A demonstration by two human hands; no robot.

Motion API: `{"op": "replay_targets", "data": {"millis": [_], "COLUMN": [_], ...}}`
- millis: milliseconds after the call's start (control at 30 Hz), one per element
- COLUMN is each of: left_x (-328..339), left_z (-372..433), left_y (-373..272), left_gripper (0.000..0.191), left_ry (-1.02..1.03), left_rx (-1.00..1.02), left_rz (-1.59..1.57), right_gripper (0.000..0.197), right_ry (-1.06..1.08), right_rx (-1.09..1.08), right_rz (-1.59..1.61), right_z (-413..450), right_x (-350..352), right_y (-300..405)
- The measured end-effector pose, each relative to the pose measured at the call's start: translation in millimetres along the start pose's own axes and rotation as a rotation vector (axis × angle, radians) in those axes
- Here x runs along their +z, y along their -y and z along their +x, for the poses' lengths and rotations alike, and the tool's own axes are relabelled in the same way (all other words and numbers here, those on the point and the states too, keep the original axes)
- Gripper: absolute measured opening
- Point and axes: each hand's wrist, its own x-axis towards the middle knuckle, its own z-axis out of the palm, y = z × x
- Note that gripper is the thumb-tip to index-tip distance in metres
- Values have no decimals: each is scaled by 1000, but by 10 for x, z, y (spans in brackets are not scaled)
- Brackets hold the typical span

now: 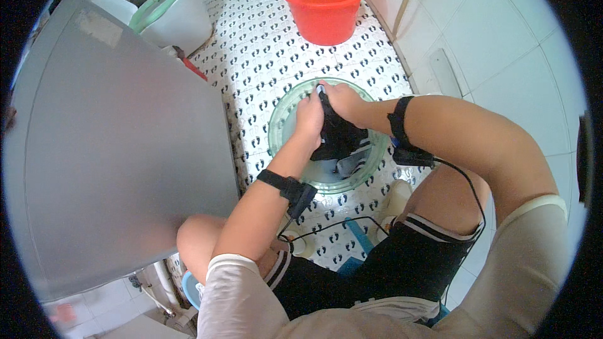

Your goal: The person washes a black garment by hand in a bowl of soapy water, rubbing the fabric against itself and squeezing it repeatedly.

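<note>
Over a pale green plastic basin [274, 129], both my hands grip a piece of black wet-looking cloth [337, 136]. My left hand [310, 120] holds it from the left and my right hand [346, 101] from the right, close together at the cloth's upper end. A small white part of the cloth shows between the fingers. The black cloth hangs down into the basin. Below it, a grey piece of cloth with dark stripes [351, 165] lies in cloudy water. Black straps with small boxes and cables sit around both forearms.
A red plastic bucket [322, 19] stands on the footprint-patterned floor beyond the basin. At the upper left is a white toilet with a green seat [162, 4]. A large grey panel [127, 150] fills the left side. A tiled wall [499, 66] rises on the right, with a pole against it.
</note>
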Motion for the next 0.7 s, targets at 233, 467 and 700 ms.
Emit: {"op": "replay_targets", "data": {"millis": [233, 467, 700], "left_x": [72, 281, 90], "left_z": [190, 101, 109], "left_y": [81, 56, 56], "left_gripper": [50, 53, 47], "left_ry": [53, 1, 32], "left_rx": [21, -3, 13], "left_rz": [-41, -64, -172], "right_gripper": [72, 65, 71], "right_ry": [111, 34, 83], "right_rx": [34, -14, 54], "right_rz": [-41, -113, -124], "right_z": [54, 45, 61], "right_x": [-157, -292, -85], "right_y": [61, -6, 107]}}
